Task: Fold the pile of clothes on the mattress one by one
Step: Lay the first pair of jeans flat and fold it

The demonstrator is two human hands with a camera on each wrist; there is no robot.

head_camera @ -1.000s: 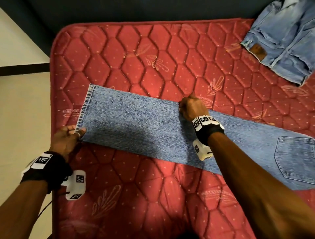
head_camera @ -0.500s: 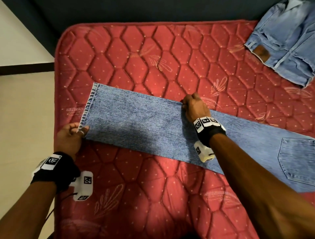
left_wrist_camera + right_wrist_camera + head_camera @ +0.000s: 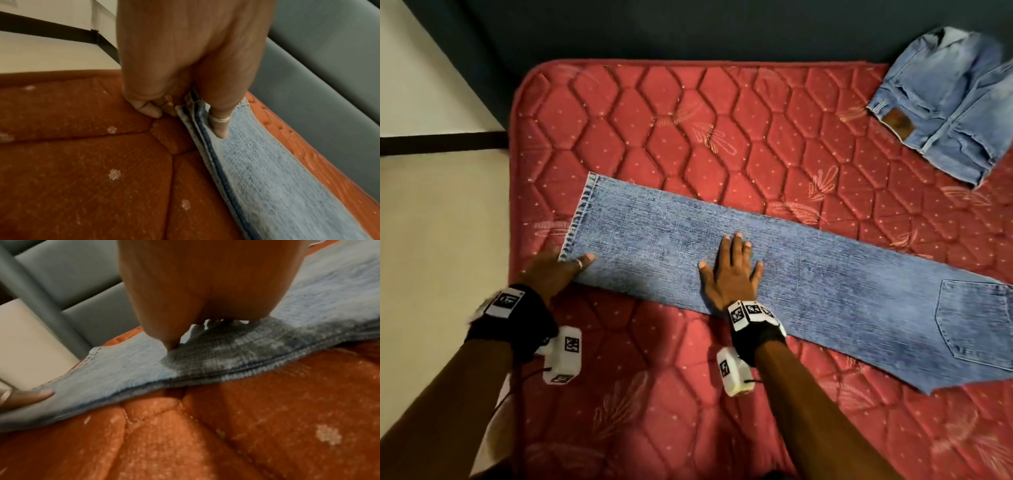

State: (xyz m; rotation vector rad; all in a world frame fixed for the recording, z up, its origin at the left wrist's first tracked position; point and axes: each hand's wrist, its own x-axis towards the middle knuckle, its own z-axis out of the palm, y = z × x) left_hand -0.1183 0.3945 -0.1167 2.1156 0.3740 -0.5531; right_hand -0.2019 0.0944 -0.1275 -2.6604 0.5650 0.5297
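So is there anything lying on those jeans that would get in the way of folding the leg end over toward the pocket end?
Nothing visible does. The jeans lie flat on the mattress. Only the right hand rests flat on them mid-leg, and the left hand pinches the hem corner. The other jeans sit apart in the far corner.

At the upper left of your head view lies pale floor (image 3: 431, 240), crossed by a dark strip (image 3: 441, 144). Along the top edge you see a dark grey padded surface (image 3: 688, 27), panelled in your wrist views.
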